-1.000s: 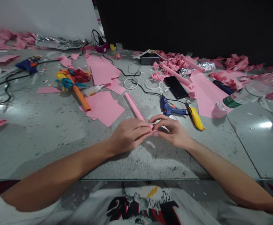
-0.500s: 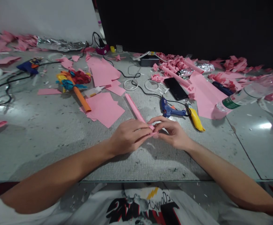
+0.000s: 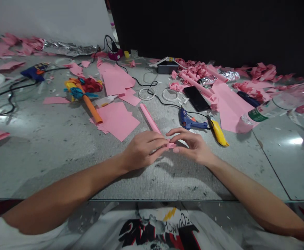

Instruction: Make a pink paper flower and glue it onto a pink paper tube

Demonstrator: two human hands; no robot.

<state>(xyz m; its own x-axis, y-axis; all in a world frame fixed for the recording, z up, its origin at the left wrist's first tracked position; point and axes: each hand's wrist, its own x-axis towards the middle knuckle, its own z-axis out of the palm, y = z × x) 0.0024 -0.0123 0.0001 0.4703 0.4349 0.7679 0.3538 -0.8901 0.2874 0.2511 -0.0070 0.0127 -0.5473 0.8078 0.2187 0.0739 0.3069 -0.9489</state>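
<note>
My left hand point(image 3: 147, 147) is closed, pinching a small folded piece of pink paper point(image 3: 171, 145) between thumb and fingers. To its right, my right hand point(image 3: 193, 147) has its thumb and fingers apart in a curve around the paper's free end; its fingertips are at or very near the paper. A rolled pink paper tube point(image 3: 149, 117) lies just beyond, its near end hidden behind my left fingers. Ahead of my right hand rests a blue glue gun point(image 3: 190, 121), beside a yellow object point(image 3: 219, 133).
Stacked pink sheets point(image 3: 119, 119) and an orange tube with colourful paper petals point(image 3: 91, 109) lie left. A phone point(image 3: 196, 98), white rings point(image 3: 146, 93) and a plastic bottle point(image 3: 269, 109) are farther off. Crumpled pink paper point(image 3: 196, 71) lines the back. A black cord point(image 3: 167, 104) crosses the table.
My right thumb and fingers have spread from their pinch on the small paper piece, and more of it shows. My left hand still pinches it.
</note>
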